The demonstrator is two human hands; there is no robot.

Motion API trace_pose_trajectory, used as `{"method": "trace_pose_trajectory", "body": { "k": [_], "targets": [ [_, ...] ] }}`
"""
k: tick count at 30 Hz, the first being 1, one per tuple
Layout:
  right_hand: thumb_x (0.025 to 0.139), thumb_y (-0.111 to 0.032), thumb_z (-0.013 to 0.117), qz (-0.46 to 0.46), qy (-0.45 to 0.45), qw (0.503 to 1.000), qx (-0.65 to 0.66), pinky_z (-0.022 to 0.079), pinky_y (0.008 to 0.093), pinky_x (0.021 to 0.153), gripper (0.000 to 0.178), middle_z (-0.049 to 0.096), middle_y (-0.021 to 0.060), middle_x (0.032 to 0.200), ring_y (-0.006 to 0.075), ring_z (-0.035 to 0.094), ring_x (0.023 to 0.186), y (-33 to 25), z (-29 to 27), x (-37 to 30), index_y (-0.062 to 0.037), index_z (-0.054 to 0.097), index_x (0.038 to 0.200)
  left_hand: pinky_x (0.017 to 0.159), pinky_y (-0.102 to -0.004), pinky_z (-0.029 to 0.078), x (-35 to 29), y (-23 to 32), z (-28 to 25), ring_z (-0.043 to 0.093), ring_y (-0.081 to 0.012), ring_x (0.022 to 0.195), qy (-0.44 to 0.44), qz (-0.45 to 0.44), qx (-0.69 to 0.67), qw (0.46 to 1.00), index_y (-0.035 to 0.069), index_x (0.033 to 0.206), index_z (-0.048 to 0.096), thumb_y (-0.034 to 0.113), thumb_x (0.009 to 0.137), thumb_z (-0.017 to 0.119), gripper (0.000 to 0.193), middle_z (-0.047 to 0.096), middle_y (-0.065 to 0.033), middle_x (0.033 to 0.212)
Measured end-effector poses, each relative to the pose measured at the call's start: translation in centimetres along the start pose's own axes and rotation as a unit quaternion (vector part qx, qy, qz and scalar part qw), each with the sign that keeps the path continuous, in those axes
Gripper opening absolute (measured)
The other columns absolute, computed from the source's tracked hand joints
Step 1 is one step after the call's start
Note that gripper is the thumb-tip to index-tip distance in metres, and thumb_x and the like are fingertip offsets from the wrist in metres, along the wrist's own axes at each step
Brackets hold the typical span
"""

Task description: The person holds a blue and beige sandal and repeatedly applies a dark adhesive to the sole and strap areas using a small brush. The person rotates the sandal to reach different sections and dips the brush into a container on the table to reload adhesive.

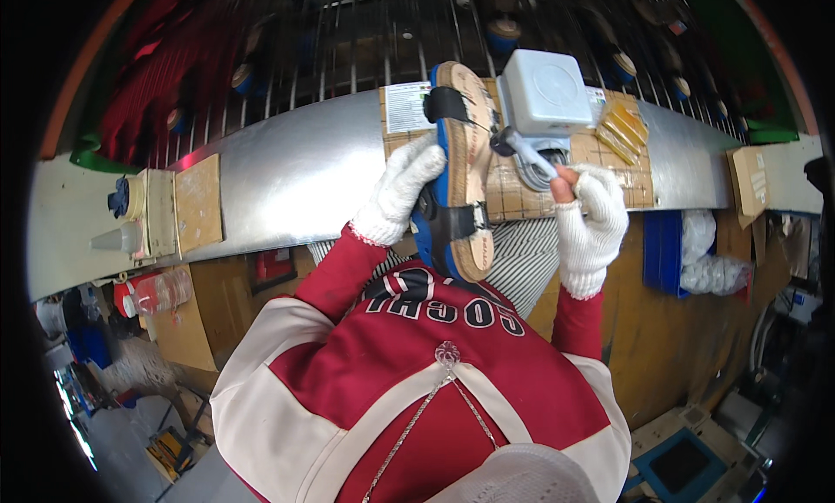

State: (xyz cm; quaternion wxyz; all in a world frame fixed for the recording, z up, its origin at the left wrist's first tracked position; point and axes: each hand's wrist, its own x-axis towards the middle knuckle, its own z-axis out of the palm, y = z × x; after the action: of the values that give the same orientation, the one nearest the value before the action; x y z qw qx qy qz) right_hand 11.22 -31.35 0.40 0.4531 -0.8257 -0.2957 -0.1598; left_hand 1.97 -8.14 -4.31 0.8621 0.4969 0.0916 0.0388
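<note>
My left hand [400,192], in a white knit glove, is closed round the edge of a sandal [463,173] held up above the workbench. The sandal has a tan footbed, black straps and a blue part along its left side, probably a last. In my right hand [595,220], gloved with a bare fingertip showing, is a small brush [532,158] with a pale handle. Its dark head is close to the sandal's right edge; whether they touch I cannot tell. Under the brush sits a round pale container [546,174], partly hidden by it.
A white lidded box [546,93] stands behind the brush, beside a yellow translucent packet [622,131]. Both are by a taped cardboard sheet [517,206] on the metal bench [287,168]. Beyond runs a rack of metal bars [348,51] carrying shoes. A blue bin [663,251] is below right.
</note>
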Motion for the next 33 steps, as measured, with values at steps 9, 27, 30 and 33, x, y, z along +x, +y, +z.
{"method": "trace_pose_trajectory", "body": {
  "k": [9,27,30,33],
  "targets": [
    [0.082,-0.012,0.081,0.014,-0.054,0.997,0.048,0.046,0.0327,0.073,0.015,0.067,0.0076,0.086,0.0200,0.061,0.078,-2.2,3.6,1.5,-0.0042,0.077,0.094,0.095,-0.0310,0.050,-1.9,2.4,0.0,0.062,-0.0146,0.107,0.066,-0.002,0.103,0.992,-0.008,0.137,0.051,0.056,0.083,0.073,0.087,0.065,-0.0108,0.121],
    [0.081,-0.014,0.082,-0.060,-0.090,0.992,0.069,0.045,0.0322,0.077,0.016,0.067,0.0058,0.092,0.0193,0.060,0.085,-2.1,5.9,5.4,-0.0066,0.078,0.094,0.097,-0.0320,0.050,-2.6,3.6,-2.6,0.062,-0.0163,0.111,0.037,0.016,0.102,0.994,-0.007,0.141,0.049,0.048,0.083,0.076,0.085,0.065,-0.0126,0.124],
    [0.081,-0.012,0.081,-0.046,-0.133,0.986,0.088,0.046,0.0318,0.079,0.015,0.067,0.0068,0.093,0.0202,0.060,0.088,-1.7,5.2,4.9,-0.0053,0.078,0.094,0.098,-0.0320,0.050,-2.5,3.7,-2.4,0.063,-0.0163,0.111,0.031,0.022,0.063,0.997,-0.006,0.139,0.051,0.058,0.083,0.074,0.088,0.065,-0.0118,0.124],
    [0.081,-0.010,0.081,-0.034,-0.176,0.973,0.143,0.047,0.0299,0.074,0.016,0.066,0.0072,0.094,0.0179,0.060,0.087,-1.3,4.5,5.0,-0.0025,0.077,0.094,0.098,-0.0314,0.051,-2.2,3.8,-2.3,0.065,-0.0160,0.110,0.010,0.047,0.042,0.998,-0.006,0.135,0.055,0.058,0.089,0.069,0.081,0.067,-0.0130,0.121]
  ]
}}
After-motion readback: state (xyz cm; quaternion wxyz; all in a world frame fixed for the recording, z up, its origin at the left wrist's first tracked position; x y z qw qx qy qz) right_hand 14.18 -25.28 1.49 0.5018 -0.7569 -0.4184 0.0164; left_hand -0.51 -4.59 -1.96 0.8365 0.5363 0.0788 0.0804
